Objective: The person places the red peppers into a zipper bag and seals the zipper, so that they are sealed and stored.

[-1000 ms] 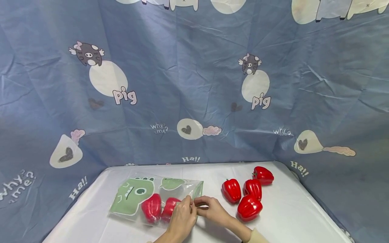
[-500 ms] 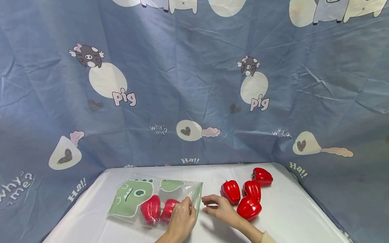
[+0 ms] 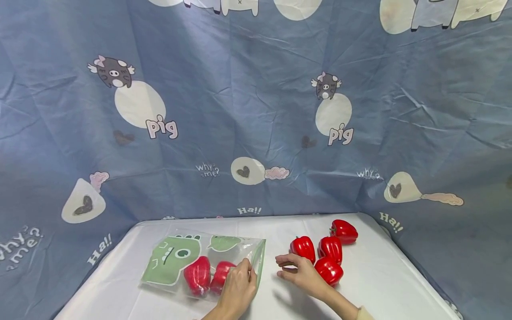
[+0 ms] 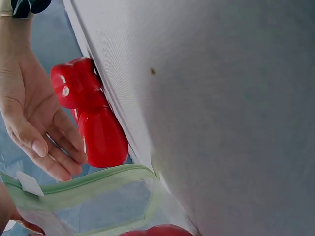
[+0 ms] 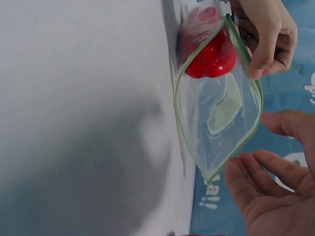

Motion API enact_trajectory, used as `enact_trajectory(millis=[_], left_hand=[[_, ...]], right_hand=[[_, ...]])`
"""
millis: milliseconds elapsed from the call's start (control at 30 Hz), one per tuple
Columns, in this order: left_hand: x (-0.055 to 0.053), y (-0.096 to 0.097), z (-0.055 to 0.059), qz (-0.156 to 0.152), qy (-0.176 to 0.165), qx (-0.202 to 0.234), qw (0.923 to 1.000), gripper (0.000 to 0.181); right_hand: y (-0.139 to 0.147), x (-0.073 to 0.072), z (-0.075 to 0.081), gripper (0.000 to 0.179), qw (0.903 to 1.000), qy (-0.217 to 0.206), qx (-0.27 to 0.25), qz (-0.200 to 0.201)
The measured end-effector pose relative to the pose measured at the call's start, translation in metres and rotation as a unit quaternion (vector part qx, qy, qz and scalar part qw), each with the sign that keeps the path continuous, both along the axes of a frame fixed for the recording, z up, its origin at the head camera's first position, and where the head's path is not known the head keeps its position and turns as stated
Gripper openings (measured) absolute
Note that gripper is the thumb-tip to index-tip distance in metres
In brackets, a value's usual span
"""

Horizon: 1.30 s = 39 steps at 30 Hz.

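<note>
A clear zip bag (image 3: 167, 266) with a green dinosaur print lies on the table. Two red bell peppers, one to the left (image 3: 198, 276) and one to the right (image 3: 220, 278), are inside it. My left hand (image 3: 238, 285) pinches the upper edge of its mouth. In the right wrist view the green-rimmed mouth (image 5: 179, 110) gapes wide, with a white slider (image 5: 225, 8) at one end. My right hand (image 3: 302, 274) hovers right of the mouth, fingers loosely bent and holding nothing. Several loose red peppers (image 3: 329, 270) lie beyond it, partly hidden by the hand.
The white-covered table (image 3: 276, 226) backs onto a blue printed curtain (image 3: 256, 111). One loose pepper (image 3: 345, 231) lies farthest back, near the right rear corner. White tabletop shows between the bag and the loose peppers.
My right hand has let go of the bag's rim and moved right, towards the loose peppers. My left hand stays at the mouth, and the bag has hardly moved.
</note>
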<state>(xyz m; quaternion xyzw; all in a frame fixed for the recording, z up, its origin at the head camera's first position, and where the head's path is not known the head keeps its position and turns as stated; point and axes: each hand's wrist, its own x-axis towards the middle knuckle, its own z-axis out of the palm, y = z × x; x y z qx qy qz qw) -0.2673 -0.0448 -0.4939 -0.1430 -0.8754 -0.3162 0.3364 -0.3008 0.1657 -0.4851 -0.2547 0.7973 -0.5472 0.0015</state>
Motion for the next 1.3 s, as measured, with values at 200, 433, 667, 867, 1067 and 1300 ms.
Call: enact_trajectory(millis=[200,433,667,867,1067,1300], left_hand=[[-0.001,0.000,-0.001,0.002,0.006,0.002,1.0000,0.024],[0.000,0.000,-0.002,0.001,0.010,0.004,0.9999,0.024],[0.000,0.000,0.000,-0.004,0.005,0.005,1.0000,0.023],[0.000,0.000,0.000,-0.002,0.009,0.003,1.0000,0.024],[0.001,0.000,0.000,-0.002,0.004,0.004,1.0000,0.023],[0.000,0.000,0.000,-0.002,0.006,0.004,1.0000,0.023]], right_hand=[[0.009,0.000,0.002,0.038,0.9988,0.009,0.020,-0.044],[0.022,-0.004,0.007,0.039,0.9904,0.027,0.053,-0.124],[0.033,-0.008,0.018,0.044,0.9807,0.006,0.070,-0.182],[0.039,-0.011,0.024,0.045,0.9757,0.004,0.077,-0.205],[0.046,-0.015,0.027,0.050,0.9717,-0.006,0.079,-0.223],[0.052,-0.019,0.027,0.055,0.9635,0.008,0.108,-0.245]])
